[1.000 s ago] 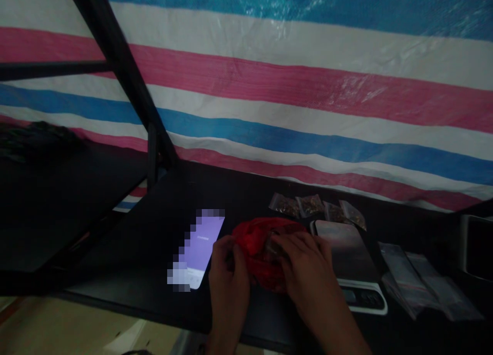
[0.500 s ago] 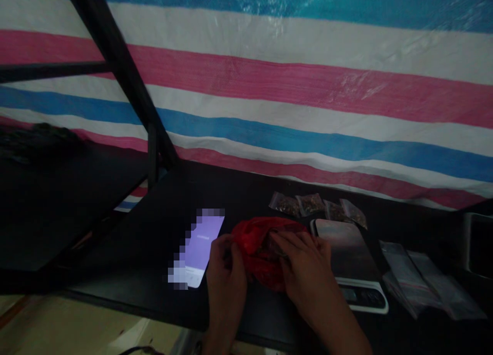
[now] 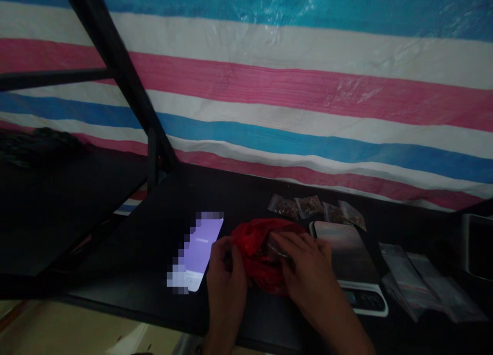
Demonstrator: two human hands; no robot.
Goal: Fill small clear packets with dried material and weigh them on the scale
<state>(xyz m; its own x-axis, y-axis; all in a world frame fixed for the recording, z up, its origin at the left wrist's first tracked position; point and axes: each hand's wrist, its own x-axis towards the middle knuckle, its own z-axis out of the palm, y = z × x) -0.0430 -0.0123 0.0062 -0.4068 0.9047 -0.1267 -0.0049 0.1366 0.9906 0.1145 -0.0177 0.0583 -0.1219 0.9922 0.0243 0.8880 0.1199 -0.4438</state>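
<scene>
Fingers [image 3: 233, 252] of the left hand [image 3: 226, 278] curl in, with thumb and forefinger nearly closed on the left rim of a crumpled red bag [image 3: 265, 278]. The bag lies on the black table [image 3: 185, 190], in front of the person, with its mouth open upward. The right hand [image 3: 308, 257] reaches over the bag's right side; its fingers are bent and close together around a piece of clear plastic [image 3: 275, 248] in the mouth. Dark brown bits show beside that plastic, though how much the bag holds is hidden.

Just right of the bag is a scale [image 3: 346, 249] with a metal plate and a white-edged front panel, partly covered by the right hand and forearm. Four small filled bags [image 3: 309, 206] with brownish contents lie in a row behind the red bag and the scale. Flat clear bags [image 3: 408, 280] overlap to the right of the scale, and a dark object with a pale rim [image 3: 477, 247] stands at the far right edge.

Left of the left hand lies a phone [image 3: 200, 249], its screen lit purple and partly pixelated. A striped sheet [image 3: 292, 88] hangs behind the table.
</scene>
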